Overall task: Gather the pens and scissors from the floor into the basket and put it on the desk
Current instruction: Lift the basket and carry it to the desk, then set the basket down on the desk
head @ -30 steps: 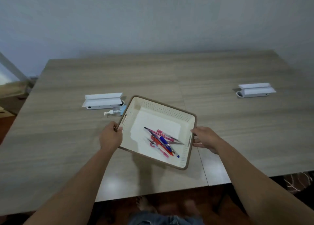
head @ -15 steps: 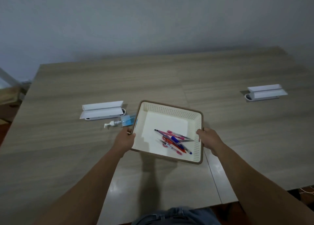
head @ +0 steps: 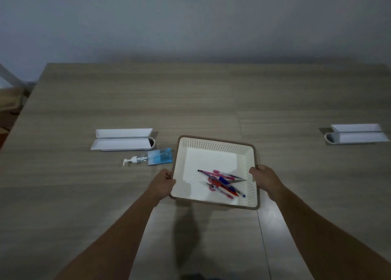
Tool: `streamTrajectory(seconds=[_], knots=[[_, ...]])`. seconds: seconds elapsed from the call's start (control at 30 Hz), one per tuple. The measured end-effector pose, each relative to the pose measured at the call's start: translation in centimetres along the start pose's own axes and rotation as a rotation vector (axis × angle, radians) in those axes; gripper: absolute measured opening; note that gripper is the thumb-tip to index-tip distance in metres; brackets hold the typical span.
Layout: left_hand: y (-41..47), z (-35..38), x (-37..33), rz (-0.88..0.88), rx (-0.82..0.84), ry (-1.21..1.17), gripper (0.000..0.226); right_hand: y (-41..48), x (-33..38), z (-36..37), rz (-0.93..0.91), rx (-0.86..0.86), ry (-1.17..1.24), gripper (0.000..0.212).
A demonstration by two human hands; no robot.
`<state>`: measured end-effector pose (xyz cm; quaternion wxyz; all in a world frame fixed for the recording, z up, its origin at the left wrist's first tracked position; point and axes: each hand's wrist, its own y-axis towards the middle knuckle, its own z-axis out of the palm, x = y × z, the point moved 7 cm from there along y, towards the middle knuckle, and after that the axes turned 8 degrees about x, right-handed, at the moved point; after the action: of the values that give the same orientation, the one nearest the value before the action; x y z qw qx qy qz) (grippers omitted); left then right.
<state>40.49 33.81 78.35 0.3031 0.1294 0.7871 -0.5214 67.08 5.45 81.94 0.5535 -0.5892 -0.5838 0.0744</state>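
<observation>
A shallow white perforated basket [head: 213, 146] with a brown rim sits low over the wooden desk [head: 190, 102], near its middle. My left hand [head: 163, 183] grips the basket's left rim and my right hand [head: 264, 179] grips its right rim. Inside, toward the near right corner, lie several pens [head: 224, 182] in red, pink and blue, with red-handled scissors [head: 211, 184] partly under them. The basket's near edge casts a shadow on the desk, so I cannot tell whether it rests flat.
A clear pump bottle of blue liquid [head: 152, 158] lies on its side just left of the basket. A white open case [head: 122, 139] sits beyond the bottle. Another white case [head: 357, 133] lies at the far right. A seam runs down the desk.
Both hands have carried the basket forward from the desk's near edge toward its middle, and it has levelled out. The view has moved in over the desk.
</observation>
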Motion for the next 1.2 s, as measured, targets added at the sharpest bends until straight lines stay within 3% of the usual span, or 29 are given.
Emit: streamTrajectory(seconds=[0.1, 0.3, 0.57, 0.67, 0.73, 0.83, 1.03, 1.2], knots=[[1.9, 0.2, 0.8, -0.047, 0.006, 0.012, 0.014, 1.3, 1.0, 0.2, 0.008, 0.014, -0.025, 0.021], [5.8, 0.4, 2.4, -0.066, 0.012, -0.013, 0.017, 4.7, 2.5, 0.3, 0.000, 0.014, -0.072, 0.038], [5.8, 1.1, 1.6, -0.059, 0.065, -0.164, 0.017, 7.5, 4.0, -0.3, -0.060, -0.067, -0.172, 0.029], [5.6, 0.9, 1.9, -0.040, 0.139, -0.282, 0.023, 8.3, 3.7, -0.3, -0.033, -0.104, -0.220, 0.034], [5.5, 0.5, 2.3, -0.068, 0.172, -0.405, 0.029, 8.9, 3.9, -0.6, -0.028, -0.215, -0.367, 0.048], [5.6, -2.0, 4.0, -0.172, 0.056, -0.588, 0.029, 8.2, 6.3, 1.0, -0.083, -0.320, -0.429, 0.057], [7.7, -8.8, 8.6, -0.205, -0.325, -1.059, 0.044, 6.9, 13.9, 11.0, -0.430, -0.036, -0.532, 0.048], [9.6, -11.6, 8.4, -0.105, -0.330, -1.382, 0.031, 4.6, 17.4, 20.3, -0.552, 0.292, -0.642, 0.049]])
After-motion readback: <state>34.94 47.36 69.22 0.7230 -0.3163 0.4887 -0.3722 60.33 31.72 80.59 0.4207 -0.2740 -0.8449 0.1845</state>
